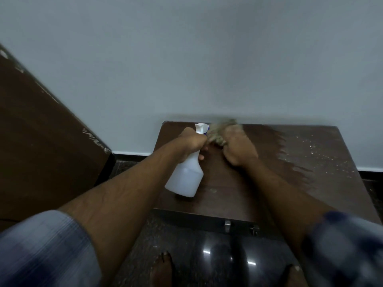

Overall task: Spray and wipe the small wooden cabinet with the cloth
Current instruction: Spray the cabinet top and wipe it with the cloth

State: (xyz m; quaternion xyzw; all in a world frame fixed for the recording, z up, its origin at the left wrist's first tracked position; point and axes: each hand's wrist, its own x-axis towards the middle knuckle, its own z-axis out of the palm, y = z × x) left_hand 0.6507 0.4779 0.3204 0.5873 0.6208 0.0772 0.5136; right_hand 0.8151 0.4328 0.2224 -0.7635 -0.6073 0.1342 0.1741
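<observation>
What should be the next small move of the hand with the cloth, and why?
Probably sweep the cloth with the right hand rightward across the cabinet top. Spray droplets cover the right side, unwiped, while the cloth sits at the back edge beside the bottle.

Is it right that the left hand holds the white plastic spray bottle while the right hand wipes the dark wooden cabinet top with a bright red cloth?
Not quite: the cloth is greenish-beige, not red. The head view shows the left hand gripping the white plastic spray bottle while the right hand wipes the dark wooden cabinet top.
</observation>
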